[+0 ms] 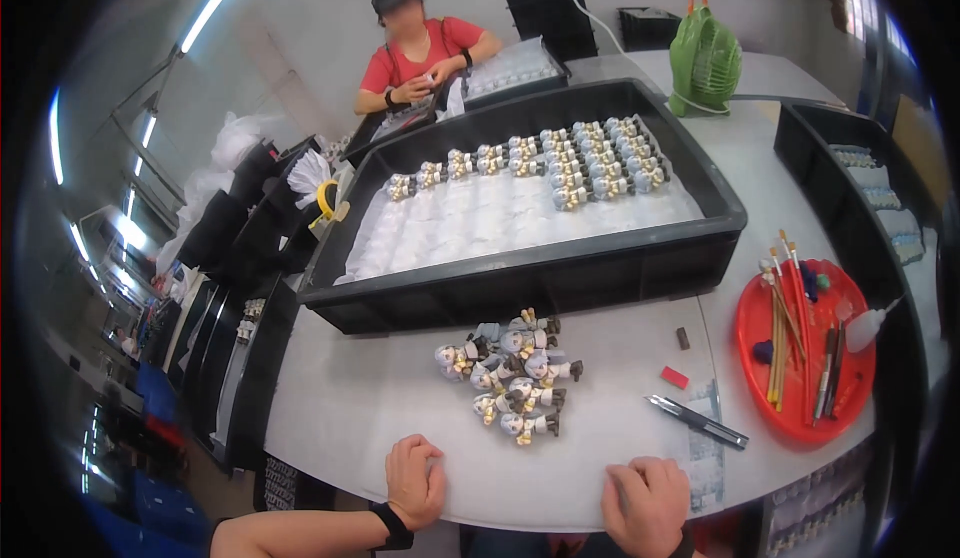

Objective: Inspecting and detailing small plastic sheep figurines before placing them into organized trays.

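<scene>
Resting clenched and empty at the table edge, left hand and right hand sit at six o'clock of the figurines.

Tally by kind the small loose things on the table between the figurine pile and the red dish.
Pen: 1
Red block: 1
Brown block: 1
Clear strip: 1
Total: 4
</scene>
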`<action>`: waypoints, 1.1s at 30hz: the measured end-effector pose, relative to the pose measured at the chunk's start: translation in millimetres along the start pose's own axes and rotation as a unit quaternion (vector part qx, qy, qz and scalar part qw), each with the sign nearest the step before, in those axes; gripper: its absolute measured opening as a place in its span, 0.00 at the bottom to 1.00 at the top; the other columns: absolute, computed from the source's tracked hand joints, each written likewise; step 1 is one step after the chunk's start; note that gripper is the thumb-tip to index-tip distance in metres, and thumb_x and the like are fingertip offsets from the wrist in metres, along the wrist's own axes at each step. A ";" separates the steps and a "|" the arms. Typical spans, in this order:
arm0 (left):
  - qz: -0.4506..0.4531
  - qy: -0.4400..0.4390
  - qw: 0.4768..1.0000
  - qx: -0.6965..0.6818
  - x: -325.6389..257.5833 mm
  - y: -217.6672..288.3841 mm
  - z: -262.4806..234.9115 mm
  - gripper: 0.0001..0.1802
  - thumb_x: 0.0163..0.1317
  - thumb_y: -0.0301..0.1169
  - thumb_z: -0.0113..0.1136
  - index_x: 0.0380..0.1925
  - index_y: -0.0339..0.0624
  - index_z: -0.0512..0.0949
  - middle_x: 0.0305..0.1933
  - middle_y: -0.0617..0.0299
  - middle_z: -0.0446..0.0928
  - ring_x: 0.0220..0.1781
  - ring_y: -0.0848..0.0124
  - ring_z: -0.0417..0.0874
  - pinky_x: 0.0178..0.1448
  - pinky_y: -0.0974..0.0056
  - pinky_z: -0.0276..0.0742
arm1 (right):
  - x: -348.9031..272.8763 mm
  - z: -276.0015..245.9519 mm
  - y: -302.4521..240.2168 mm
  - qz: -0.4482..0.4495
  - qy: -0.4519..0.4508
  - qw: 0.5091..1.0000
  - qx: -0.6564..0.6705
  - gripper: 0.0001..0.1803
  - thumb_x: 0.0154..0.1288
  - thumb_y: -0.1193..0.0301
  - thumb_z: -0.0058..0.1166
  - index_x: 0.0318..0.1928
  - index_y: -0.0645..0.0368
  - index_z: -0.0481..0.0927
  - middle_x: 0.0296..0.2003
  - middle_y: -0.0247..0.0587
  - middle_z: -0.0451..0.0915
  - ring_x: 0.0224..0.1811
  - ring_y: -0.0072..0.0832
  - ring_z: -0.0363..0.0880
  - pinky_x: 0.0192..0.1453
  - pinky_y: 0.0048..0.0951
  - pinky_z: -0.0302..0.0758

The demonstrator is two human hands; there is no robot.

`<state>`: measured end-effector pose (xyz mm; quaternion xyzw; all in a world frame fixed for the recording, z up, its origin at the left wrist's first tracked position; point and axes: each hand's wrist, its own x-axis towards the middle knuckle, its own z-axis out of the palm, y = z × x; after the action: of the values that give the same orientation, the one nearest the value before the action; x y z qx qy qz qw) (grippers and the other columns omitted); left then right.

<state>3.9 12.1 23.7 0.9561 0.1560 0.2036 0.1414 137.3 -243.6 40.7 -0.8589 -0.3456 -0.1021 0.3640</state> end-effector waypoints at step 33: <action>-0.022 -0.354 0.906 0.230 490.8 -166.2 -33.8 0.22 0.51 0.33 0.54 0.50 0.46 0.70 0.54 0.54 0.67 0.58 0.56 0.65 0.55 0.52 0.65 | 26.5 24.3 -8.9 0.110 -0.171 0.965 -0.162 0.15 0.49 0.68 0.49 0.40 0.57 0.73 0.42 0.50 0.68 0.46 0.48 0.64 0.52 0.47 0.59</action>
<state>375.4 345.3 167.2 0.9677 0.1592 -0.1929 -0.0325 149.1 -208.5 39.7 -0.9439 -0.2846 0.0328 0.1641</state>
